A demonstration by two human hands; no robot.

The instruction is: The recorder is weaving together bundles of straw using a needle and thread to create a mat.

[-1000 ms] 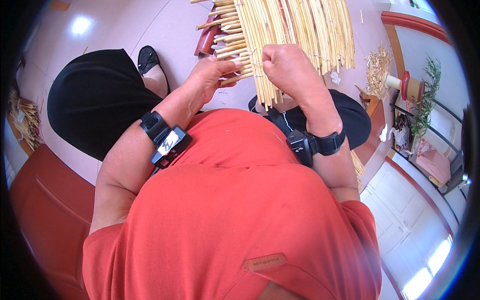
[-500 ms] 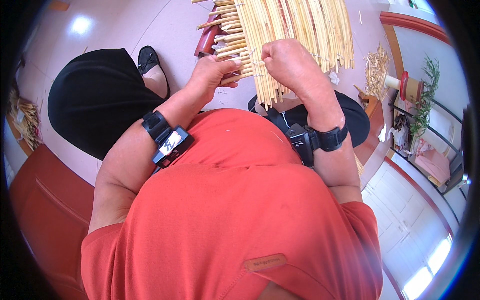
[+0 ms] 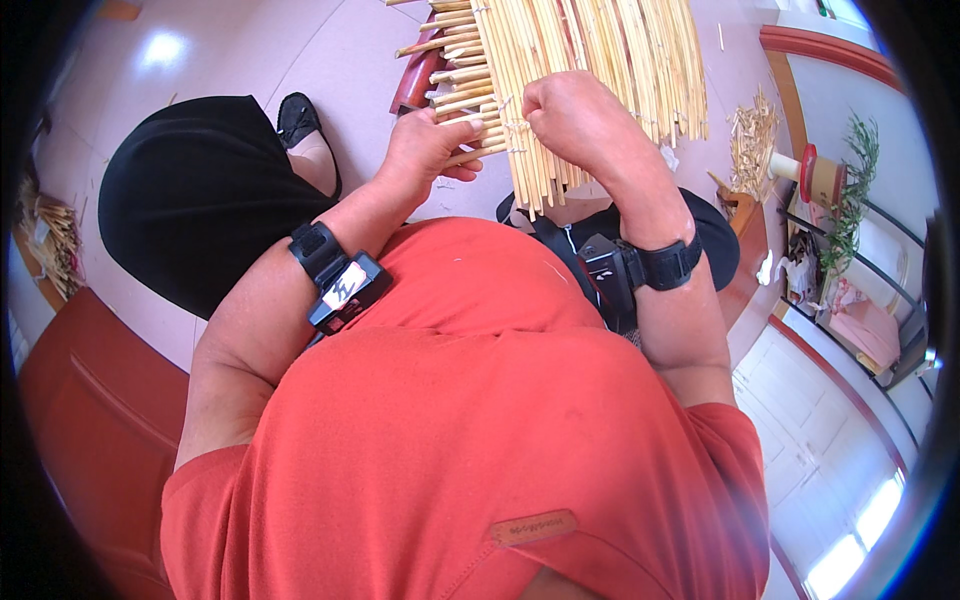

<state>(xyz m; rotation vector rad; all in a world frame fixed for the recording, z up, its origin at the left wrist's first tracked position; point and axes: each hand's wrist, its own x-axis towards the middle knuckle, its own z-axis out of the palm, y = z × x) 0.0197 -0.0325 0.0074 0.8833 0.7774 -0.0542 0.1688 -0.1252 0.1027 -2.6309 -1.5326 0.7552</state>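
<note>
Nearest was the red shirt (image 3: 450, 430) of the person, with a small brown patch (image 3: 534, 527) low on its front. Both forearms reached forward past it, and each wore a black wrist device, the left one (image 3: 347, 290) with a white label, the right one (image 3: 610, 270) turned toward the belly.

Beyond the wrists, the left grip (image 3: 425, 145) was closed upon several crosswise stalks (image 3: 488, 153), with the thumb on top and the fingers partly hidden below. These stalks stuck out from the left edge of a straw-coloured mat (image 3: 620, 70), made of many long stalks laid side by side. The right grip (image 3: 570, 115) was clenched, the fingers curled in, and it was placed over the near left part of the mat, just beside the pale ties; one cannot tell whether it held something thin. So the mat lay between and ahead of the two grips, and it spread away beyond the upper edge of the view.

Under the mat's left side a dark red piece (image 3: 418, 78) was partly seen. The black trousers (image 3: 200, 200) covered both knees, and a black shoe (image 3: 296, 118) rested on the pale tiled floor (image 3: 230, 60). Farther to the right stood a straw bundle (image 3: 752, 150) and a green plant (image 3: 853, 190).
</note>
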